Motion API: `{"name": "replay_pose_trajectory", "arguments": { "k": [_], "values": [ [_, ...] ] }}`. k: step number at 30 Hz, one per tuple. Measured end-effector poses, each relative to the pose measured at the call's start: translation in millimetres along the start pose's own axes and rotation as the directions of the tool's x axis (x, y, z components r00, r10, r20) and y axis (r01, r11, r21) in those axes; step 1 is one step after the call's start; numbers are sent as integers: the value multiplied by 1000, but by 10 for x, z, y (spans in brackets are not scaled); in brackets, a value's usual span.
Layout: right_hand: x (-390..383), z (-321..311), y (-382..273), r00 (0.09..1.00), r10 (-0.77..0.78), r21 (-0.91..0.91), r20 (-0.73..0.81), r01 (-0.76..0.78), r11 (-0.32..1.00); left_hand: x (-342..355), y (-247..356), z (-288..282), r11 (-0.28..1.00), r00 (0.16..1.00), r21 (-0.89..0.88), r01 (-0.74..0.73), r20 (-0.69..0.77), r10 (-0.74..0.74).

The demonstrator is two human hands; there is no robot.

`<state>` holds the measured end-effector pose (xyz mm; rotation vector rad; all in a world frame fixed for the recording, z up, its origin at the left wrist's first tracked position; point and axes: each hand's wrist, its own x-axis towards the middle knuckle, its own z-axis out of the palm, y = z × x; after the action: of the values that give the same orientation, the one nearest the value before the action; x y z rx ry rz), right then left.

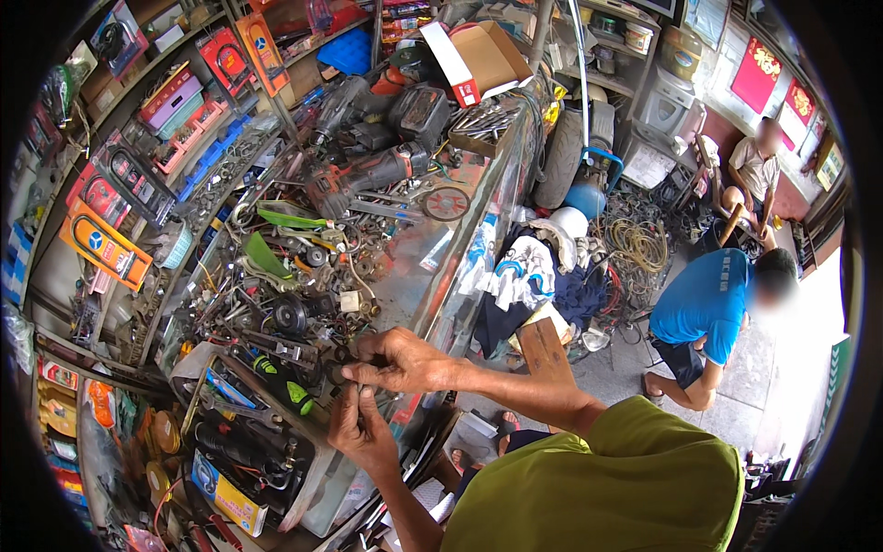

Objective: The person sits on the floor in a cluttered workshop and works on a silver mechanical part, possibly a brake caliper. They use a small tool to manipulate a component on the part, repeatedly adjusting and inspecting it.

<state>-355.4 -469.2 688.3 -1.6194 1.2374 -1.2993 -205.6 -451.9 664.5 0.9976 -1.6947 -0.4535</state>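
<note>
My right hand (397, 360) is closed, thumb and fingers pinched around a small dark round part (341, 353), perhaps a ring; its exact kind is too small to tell. Just below it my left hand (362, 430) has its fingertips pressed together near the right thumb. Whatever those fingertips hold, if anything, I cannot make out. Both hands are over the near edge of a glass counter (409, 285) heaped with loose parts. Beside them lie a black-and-green screwdriver-like tool (283, 382) and a black round wheel-like part (291, 315).
Two cordless power tools (368, 177) and an open cardboard box (478, 60) lie farther back on the counter. Shelves of packaged goods (110, 244) line the left. A tool tray (248, 442) is close by. A person in a blue shirt (704, 299) and another seated person (756, 170) are at right.
</note>
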Motion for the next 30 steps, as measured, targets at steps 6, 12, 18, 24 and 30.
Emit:
{"name": "replay_pose_trajectory", "arguments": {
  "k": [6, 12, 18, 24, 30],
  "values": [
    [-2, 0, -96, 992, 123, 28, 1, -123, 992, -8, 39, -25, 999, 998, -2, 53, -18, -53],
    [-70, 113, -12, 966, -128, 307, -225, 195, 932, -18, 29, -30, 992, 992, -3, 129, 6, -129],
    [-56, -19, -155, 981, 187, -20, 51, -186, 982, -39, 5, -33, 986, 987, -41, 160, 13, -160],
    [-106, 171, 12, 991, 34, 356, -132, 15, 935, -52, -19, -26, 985, 986, -57, 165, 12, -164],
    [-78, 84, -16, 996, 40, 80, -73, -34, 996, -44, -8, -46, 986, 988, -56, 156, 23, -155]
  ]
}}
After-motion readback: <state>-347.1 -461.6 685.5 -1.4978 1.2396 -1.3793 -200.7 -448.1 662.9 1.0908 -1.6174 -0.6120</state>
